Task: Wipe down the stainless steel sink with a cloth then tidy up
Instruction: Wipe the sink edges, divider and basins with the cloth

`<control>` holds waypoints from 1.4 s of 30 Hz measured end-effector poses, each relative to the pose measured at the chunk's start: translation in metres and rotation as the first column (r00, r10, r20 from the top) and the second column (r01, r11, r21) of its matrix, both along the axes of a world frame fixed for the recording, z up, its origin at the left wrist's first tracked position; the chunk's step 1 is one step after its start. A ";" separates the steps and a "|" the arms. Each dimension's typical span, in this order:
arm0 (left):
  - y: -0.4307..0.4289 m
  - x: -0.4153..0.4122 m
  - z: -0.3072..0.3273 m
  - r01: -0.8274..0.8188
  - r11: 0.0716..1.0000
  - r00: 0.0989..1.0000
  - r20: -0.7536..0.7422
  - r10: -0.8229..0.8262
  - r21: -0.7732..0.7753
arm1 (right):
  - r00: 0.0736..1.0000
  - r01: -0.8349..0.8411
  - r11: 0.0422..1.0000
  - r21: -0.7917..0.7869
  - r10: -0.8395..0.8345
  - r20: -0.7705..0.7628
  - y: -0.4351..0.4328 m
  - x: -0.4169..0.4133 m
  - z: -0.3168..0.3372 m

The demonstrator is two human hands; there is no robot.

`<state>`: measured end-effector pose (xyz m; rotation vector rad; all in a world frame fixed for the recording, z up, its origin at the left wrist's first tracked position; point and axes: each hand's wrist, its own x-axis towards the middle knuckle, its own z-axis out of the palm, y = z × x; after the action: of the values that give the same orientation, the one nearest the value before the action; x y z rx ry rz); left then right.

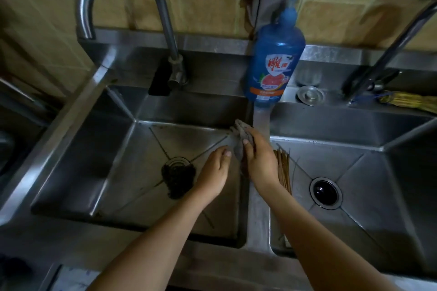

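The right hand (260,158) grips the grey cloth (240,131) in the far right corner of the sink's (82,149) left basin, against the divider between the 2 basins. The left hand (214,172) lies just beside the cloth; its fingers are hidden, so its grip cannot be told.

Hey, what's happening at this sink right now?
A person appears to be wiping a double stainless steel sink. The right hand grips a grey cloth against the far right corner of the left basin, by the divider. The left hand is open just beside it, holding nothing. A dark clump sits at that basin's drain, and a bundle of thin sticks lies in the right basin.
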<state>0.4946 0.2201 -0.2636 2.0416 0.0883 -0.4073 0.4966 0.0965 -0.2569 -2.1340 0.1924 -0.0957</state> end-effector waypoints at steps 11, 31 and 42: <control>0.125 0.017 0.011 0.040 0.999 0.995 0.091 -0.041 0.006 | 0.994 0.095 0.979 0.178 -0.085 -0.062 0.108 -0.005 0.025; 0.336 -0.055 0.056 -0.272 0.928 0.930 0.178 0.322 -0.256 | 0.998 -0.001 0.978 0.209 -0.012 0.061 0.300 -0.052 0.049; 0.406 -0.102 0.082 -0.354 0.860 0.872 0.201 0.446 -0.368 | 0.994 -0.107 0.963 0.248 0.112 -0.004 0.368 -0.095 0.055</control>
<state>0.3929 0.6265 -0.1812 1.6782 0.2575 0.1317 0.4020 0.4647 -0.2015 -1.8924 0.0907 0.0120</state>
